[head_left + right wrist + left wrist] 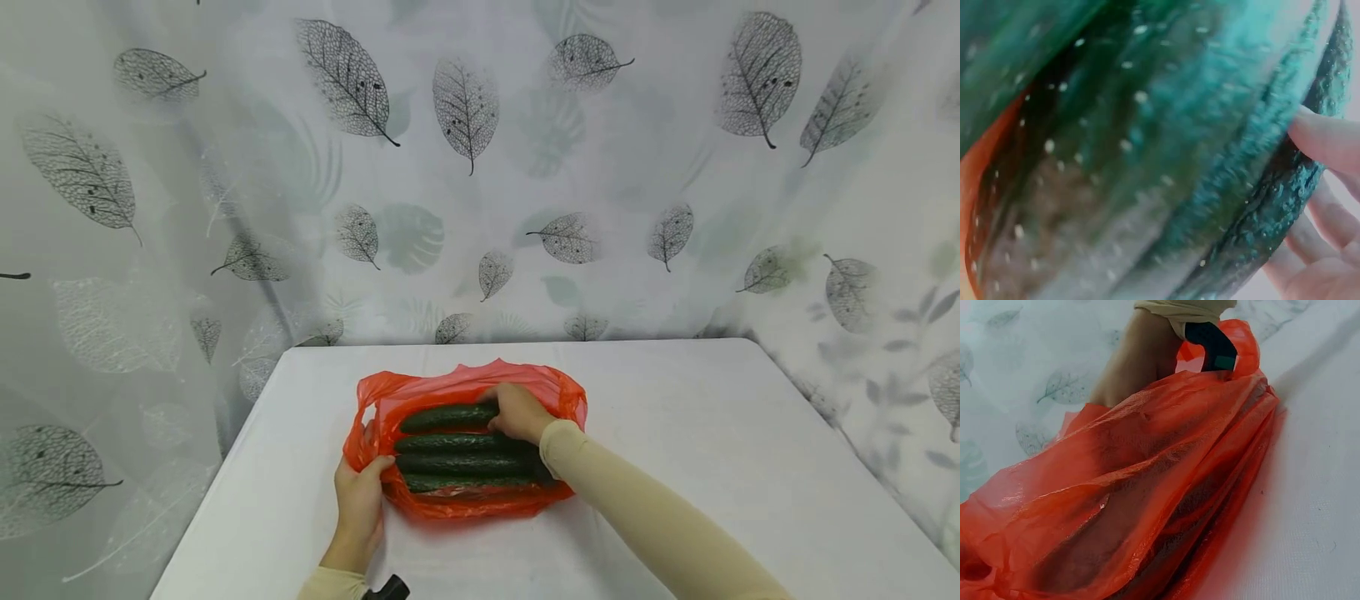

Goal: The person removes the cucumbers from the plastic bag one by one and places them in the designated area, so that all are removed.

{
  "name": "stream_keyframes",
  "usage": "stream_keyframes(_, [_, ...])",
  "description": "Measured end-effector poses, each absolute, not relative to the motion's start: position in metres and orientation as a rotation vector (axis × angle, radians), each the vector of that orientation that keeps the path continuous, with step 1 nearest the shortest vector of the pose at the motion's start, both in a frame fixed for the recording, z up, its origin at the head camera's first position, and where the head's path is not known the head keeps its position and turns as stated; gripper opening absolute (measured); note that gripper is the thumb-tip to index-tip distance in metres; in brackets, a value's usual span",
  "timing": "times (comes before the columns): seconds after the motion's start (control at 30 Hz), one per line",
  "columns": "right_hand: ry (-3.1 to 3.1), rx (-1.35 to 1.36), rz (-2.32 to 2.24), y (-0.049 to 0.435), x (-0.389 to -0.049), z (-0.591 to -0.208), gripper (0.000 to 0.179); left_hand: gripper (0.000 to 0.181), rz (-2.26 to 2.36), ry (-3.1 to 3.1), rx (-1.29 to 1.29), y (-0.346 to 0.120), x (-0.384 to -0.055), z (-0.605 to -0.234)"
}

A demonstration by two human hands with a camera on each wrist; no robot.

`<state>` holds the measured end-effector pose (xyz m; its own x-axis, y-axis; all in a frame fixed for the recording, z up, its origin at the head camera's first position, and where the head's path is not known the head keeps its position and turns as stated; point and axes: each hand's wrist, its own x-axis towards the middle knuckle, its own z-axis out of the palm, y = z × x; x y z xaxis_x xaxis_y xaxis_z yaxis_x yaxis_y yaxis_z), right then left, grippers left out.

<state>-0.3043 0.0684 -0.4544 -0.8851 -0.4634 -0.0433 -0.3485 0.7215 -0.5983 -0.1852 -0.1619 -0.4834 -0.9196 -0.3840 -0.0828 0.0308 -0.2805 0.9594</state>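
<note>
A red plastic bag point(555, 383) lies spread on the table with several dark green cucumbers point(465, 462) side by side in it. My left hand point(360, 496) grips the bag's left edge, thumb on the near side of the film. Reaching in from the right, my right hand point(519, 414) holds the farthest cucumber point(442, 417) near its right end. In the right wrist view, the thumb and fingers point(1325, 140) curl around a bumpy cucumber point(1272, 215). The left wrist view is mostly filled by the bag's film point(1129, 462), with dark cucumber shapes behind it.
The white table point(675, 417) extends around the bag, most widely to the right. Behind it hangs a leaf-patterned curtain point(510, 192). A black wrist strap point(1213, 347) shows on the right forearm in the left wrist view.
</note>
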Motion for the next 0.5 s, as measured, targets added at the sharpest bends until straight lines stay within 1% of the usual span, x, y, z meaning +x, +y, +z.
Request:
stream_keyframes(0.17, [2.667, -0.671, -0.999, 0.073, -0.301, -0.444, 0.044, 0.073, -2.282, -1.693, 0.438, -0.163, -0.186, -0.484])
stream_keyframes(0.5, [2.516, -0.696, -1.242, 0.082, -0.288, -0.407, 0.047, 0.073, -2.306, -1.679, 0.419, -0.162, -0.185, -0.479])
